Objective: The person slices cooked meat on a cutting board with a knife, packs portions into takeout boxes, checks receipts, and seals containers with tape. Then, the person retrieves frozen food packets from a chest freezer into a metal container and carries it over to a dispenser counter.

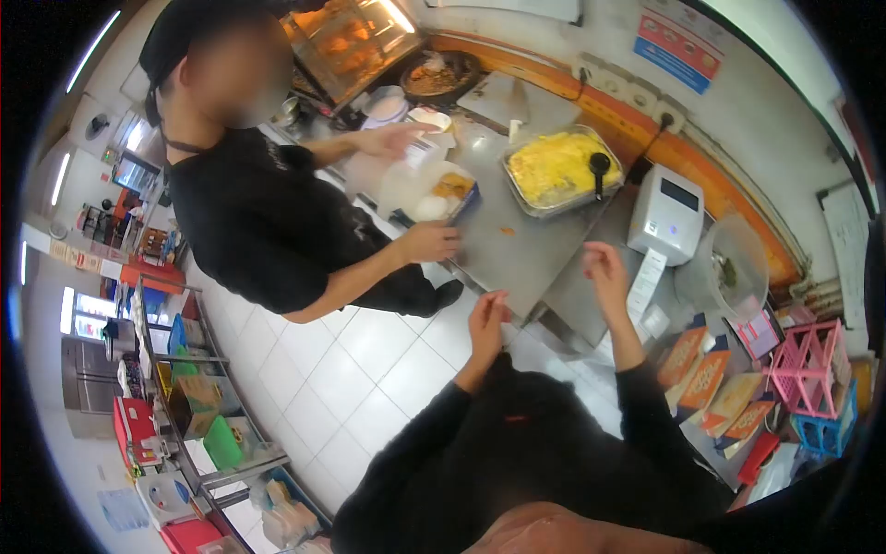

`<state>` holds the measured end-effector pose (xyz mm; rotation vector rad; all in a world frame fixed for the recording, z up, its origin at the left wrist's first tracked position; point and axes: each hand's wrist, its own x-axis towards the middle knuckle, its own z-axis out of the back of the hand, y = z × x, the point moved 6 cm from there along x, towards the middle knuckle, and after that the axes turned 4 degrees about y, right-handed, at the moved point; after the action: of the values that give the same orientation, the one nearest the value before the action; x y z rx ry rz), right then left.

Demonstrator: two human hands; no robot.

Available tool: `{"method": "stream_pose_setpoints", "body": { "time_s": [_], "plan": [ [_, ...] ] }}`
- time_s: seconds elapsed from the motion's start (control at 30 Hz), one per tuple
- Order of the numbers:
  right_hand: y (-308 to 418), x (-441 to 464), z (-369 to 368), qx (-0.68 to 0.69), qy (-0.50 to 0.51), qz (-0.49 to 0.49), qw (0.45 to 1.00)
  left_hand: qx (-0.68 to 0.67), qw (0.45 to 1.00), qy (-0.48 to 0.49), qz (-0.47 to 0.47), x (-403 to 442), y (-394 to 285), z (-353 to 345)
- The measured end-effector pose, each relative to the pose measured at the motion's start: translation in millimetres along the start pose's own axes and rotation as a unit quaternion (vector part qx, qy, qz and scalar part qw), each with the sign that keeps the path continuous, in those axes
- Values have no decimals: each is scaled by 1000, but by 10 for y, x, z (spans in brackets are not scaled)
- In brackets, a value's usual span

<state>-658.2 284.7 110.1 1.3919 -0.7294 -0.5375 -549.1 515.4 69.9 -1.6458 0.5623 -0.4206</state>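
Note:
My left hand (486, 321) is raised in front of my body at the counter's near edge, its fingers loosely bent and nothing visible in them. Over the steel counter (517, 258) hovers my right hand (605, 270), fingers half curled and apart, also without a visible object. Beyond it stands a clear tray of yellow food (556, 166) with a black spoon (599, 173) resting on top. The white label printer (666, 214) is to the right of my right hand, a paper strip (644, 284) hanging from its front.
A co-worker in black (268, 212) stands at left, hands around a food box (449, 192). Folded orange cartons (701, 369), a clear bucket (724, 268) and a pink basket (808, 365) are at right. A heated display case (355, 42) stands behind.

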Motion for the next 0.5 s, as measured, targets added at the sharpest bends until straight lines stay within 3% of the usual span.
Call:
{"method": "stream_pose_setpoints", "body": {
  "time_s": [0.1, 0.2, 0.3, 0.4, 0.5],
  "plan": [
    [-345, 344, -804, 26, 104, -134, 985, -15, 999, -27, -16, 141, -199, 388],
    [-526, 472, -1405, 71, 128, -264, 953, -20, 1000, -11, -19, 282, -252, 641],
    [-785, 618, -1840, 95, 123, -299, 942, -10, 1000, 10, -20, 395, -340, 807],
    [-959, 721, -2108, 101, 107, -325, 934, -2, 1000, 11, -22, 496, -387, 964],
    [-1195, 1059, -2344, -127, 59, -130, 982, 7, 1000, 0, -25, 618, -414, 1135]
  ]
}}
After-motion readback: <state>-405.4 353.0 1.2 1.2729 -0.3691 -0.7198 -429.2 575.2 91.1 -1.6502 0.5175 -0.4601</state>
